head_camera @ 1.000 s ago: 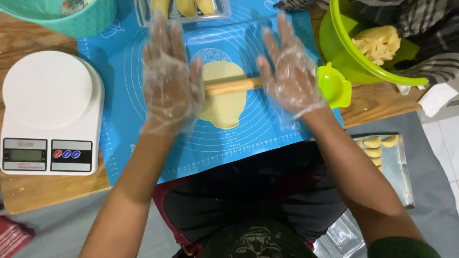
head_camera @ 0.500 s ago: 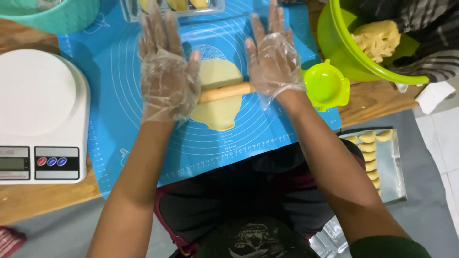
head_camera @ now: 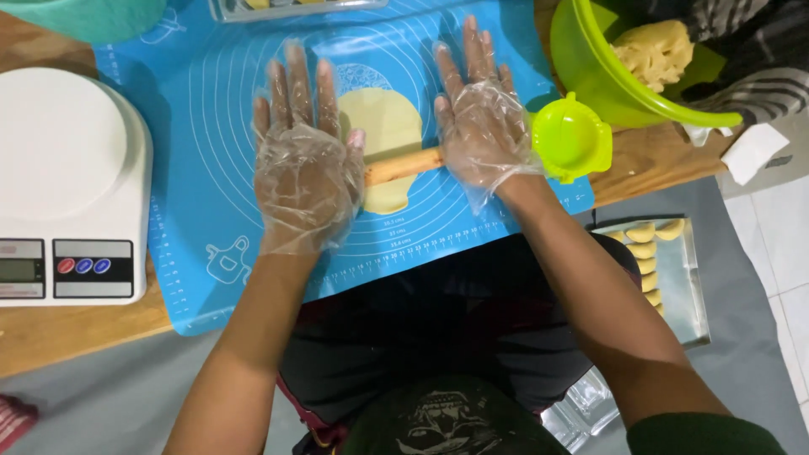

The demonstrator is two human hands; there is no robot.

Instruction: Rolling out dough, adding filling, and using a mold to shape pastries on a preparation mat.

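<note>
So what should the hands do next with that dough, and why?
Probably push the rolling pin forward, away from the body. Left hand and right hand lie flat on its ends, and it sits across the near part of the dough, so most of the yellow sheet lies ahead of it on the blue mat.

A wooden tabletop (head_camera: 67,333) was seen across the upper part of the view, evenly lit from above. Below it, a grey floor covering (head_camera: 109,404) was spread out, and pale floor tiles (head_camera: 788,244) were shown at the right edge.
</note>
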